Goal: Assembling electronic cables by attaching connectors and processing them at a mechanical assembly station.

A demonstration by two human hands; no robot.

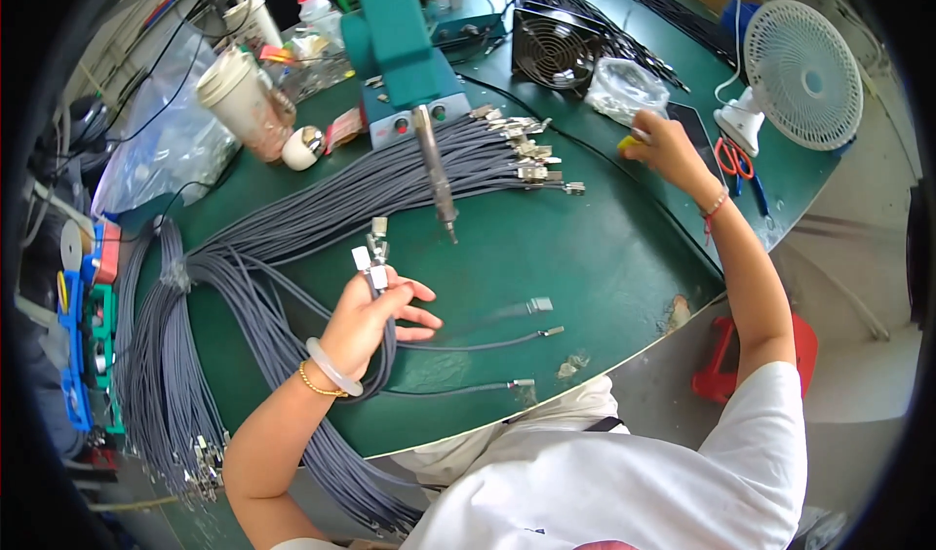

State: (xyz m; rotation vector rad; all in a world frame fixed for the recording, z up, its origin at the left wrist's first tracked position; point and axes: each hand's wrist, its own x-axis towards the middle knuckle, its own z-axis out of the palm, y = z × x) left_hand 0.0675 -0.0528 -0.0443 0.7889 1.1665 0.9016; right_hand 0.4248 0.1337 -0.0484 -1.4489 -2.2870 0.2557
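Observation:
My left hand (366, 321) holds a few grey cables between thumb and fingers, with its other fingers stretched out. Their metal and white connector ends (377, 248) point up above the thumb. My right hand (673, 152) is closed at the far right, pinching a small yellow thing (630, 142) whose kind I cannot make out. Close behind that hand lies a clear plastic bag (627, 90). A large bundle of grey cables (361, 184) stretches across the green table, its connectors at the right end. Loose cable ends (539, 305) lie right of my left hand, one blurred.
A soldering iron (435, 175) juts from a teal machine (395, 62) over the cables. A black fan (556, 51), a white fan (804, 74), red-handled scissors (733, 158) and blue pliers (760, 196) are at the right. A beige cup (239, 97) stands back left.

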